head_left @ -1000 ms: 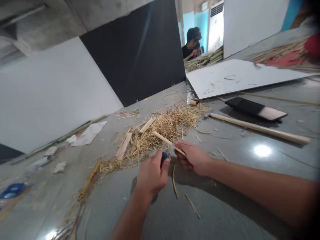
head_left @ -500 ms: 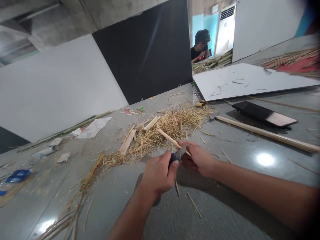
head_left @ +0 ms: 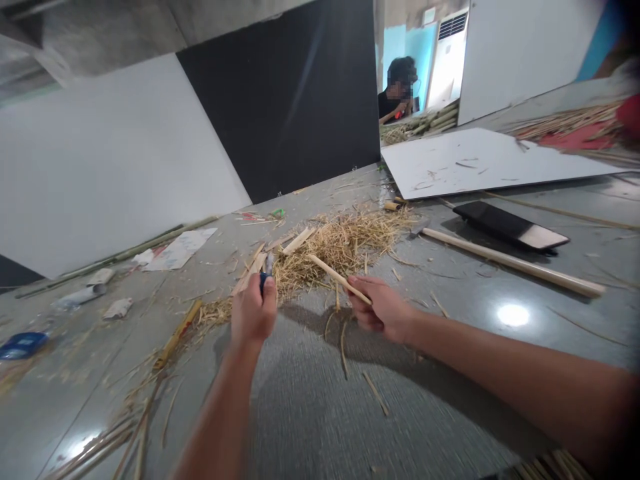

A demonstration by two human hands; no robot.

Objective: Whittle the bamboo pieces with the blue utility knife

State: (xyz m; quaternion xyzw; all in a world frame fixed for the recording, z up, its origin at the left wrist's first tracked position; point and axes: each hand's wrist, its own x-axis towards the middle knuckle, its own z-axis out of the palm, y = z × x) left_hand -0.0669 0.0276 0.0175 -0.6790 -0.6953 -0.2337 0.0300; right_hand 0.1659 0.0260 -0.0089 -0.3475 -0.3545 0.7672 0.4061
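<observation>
My left hand (head_left: 254,310) is closed round the dark blue handle of a knife (head_left: 266,275), its blade pointing up and away. To the right, my right hand (head_left: 377,305) grips the near end of a thin pale wooden stick (head_left: 334,275). The stick slants up to the left over a heap of straw-like shavings (head_left: 357,237). A gap separates the knife from the stick. Flat pale wood pieces (head_left: 299,241) lie at the left side of the heap, partly behind my left hand.
A long wooden-handled tool (head_left: 510,260) and a black phone-like object (head_left: 510,223) lie right. Behind are a white board (head_left: 480,163) and a person (head_left: 397,90). A yellow bamboo piece (head_left: 177,335) and paper (head_left: 181,250) lie left. Loose strips are scattered on the floor (head_left: 300,413).
My left hand has moved left with the knife, away from the stick. My right hand still holds the stick in nearly the same place. The view has shifted slightly.
</observation>
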